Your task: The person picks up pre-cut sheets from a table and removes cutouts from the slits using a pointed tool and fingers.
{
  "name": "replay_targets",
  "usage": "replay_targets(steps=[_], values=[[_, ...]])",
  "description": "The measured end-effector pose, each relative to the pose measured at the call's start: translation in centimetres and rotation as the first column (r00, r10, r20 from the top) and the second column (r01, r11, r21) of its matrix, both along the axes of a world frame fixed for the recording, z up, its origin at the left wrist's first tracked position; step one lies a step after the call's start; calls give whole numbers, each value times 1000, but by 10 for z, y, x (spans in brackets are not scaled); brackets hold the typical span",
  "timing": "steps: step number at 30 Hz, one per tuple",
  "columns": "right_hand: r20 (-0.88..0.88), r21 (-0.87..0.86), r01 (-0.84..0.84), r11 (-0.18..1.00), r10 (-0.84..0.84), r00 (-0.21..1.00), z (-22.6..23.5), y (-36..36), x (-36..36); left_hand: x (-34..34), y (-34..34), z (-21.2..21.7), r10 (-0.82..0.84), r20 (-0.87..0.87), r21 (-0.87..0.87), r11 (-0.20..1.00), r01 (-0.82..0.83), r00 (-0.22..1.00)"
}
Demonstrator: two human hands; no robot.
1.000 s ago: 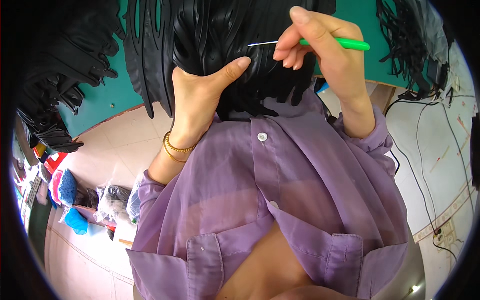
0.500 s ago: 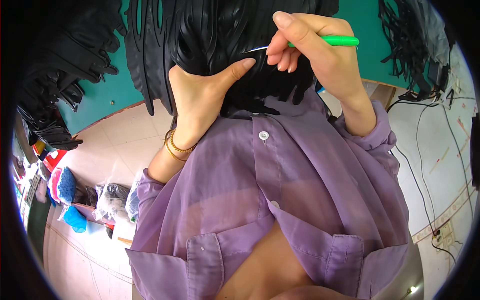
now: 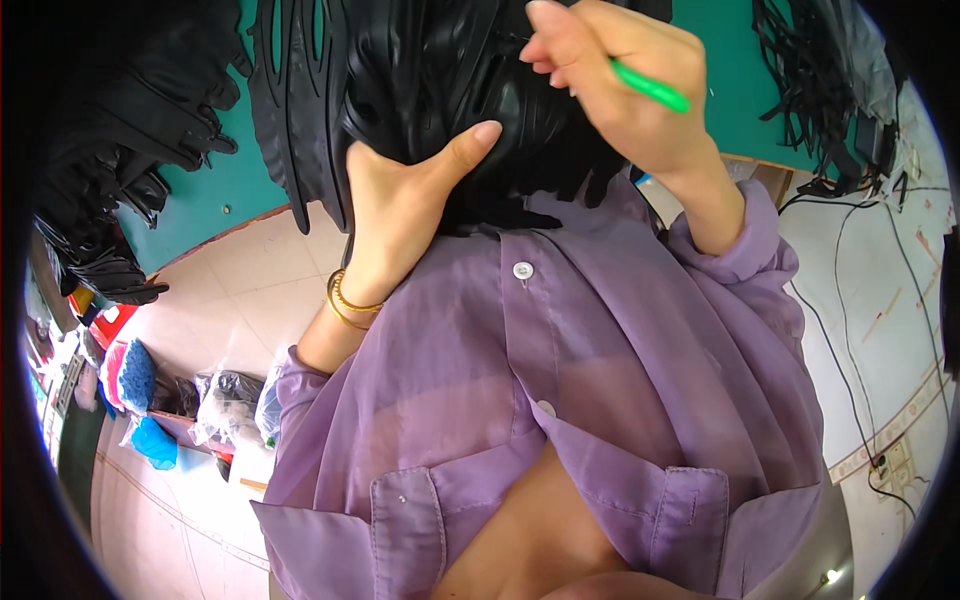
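Note:
A thick pile of black gloves point(image 3: 400, 90), smooth and leather-like with long narrow fingers, hangs over the table edge against my front. My left hand point(image 3: 405, 190) grips the near side of the pile, thumb stretched across the top and the other fingers hidden beneath the black material. Over the pile's right part, my right hand point(image 3: 630, 85) is closed around a thin tool with a green handle point(image 3: 650, 87). The handle's end sticks out below my palm. Its slim metal tip is hardly visible now, at the black material beyond my fingertips.
The table point(image 3: 190, 205) has a green top. More black gloves point(image 3: 140, 110) are heaped at its left, and a bundle of black strips point(image 3: 810, 100) hangs at the right. Cables point(image 3: 845, 340) run down the right side. Bagged goods point(image 3: 225, 400) stand low at the left.
My right hand has moved up and slightly left with the tool, whose handle now slants down to the right. My left hand keeps nearly the same place, its thumb slightly shifted.

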State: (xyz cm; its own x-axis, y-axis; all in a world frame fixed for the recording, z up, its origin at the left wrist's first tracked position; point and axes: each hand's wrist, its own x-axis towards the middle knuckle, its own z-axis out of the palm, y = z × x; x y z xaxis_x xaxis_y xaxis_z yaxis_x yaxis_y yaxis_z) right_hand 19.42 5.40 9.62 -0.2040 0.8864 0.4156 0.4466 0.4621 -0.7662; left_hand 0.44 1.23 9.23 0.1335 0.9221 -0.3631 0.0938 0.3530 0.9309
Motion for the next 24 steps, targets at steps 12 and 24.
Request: replay_targets(steps=[12,24], values=[[-275,-463,-146,874,15,961,29,-12,14,-2,0,-4,-14,436,-388,899,202,900],[-367,-728,-118,675,-239,899,31,-39,22,1,-2,-8,25,432,-327,936,131,902]])
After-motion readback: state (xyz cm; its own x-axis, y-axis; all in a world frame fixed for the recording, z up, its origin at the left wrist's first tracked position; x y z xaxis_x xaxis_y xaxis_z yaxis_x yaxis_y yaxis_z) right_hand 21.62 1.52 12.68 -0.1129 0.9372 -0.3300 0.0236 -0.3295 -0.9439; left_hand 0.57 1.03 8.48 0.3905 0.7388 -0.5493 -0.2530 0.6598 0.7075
